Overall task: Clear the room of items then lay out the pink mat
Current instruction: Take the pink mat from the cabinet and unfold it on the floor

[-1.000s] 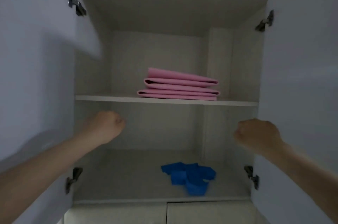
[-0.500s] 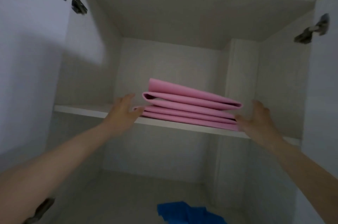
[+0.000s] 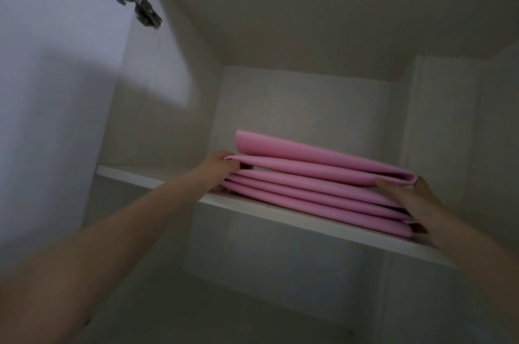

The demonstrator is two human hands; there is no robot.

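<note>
The pink mat lies folded in several layers on the white shelf inside the open cupboard. My left hand is at the mat's left end, its fingers tucked in between the folded layers. My right hand holds the right end, thumb on the front of the folds and fingers round the far edge. The mat rests on the shelf.
The open left cupboard door with a metal hinge stands close at my left. The cupboard's top panel hangs low over the shelf. A darker compartment lies below the shelf.
Both hands have gone from hanging curled in front of the lower compartment up to the shelf and have taken hold of the mat's two ends. The view has moved closer and tilted up.
</note>
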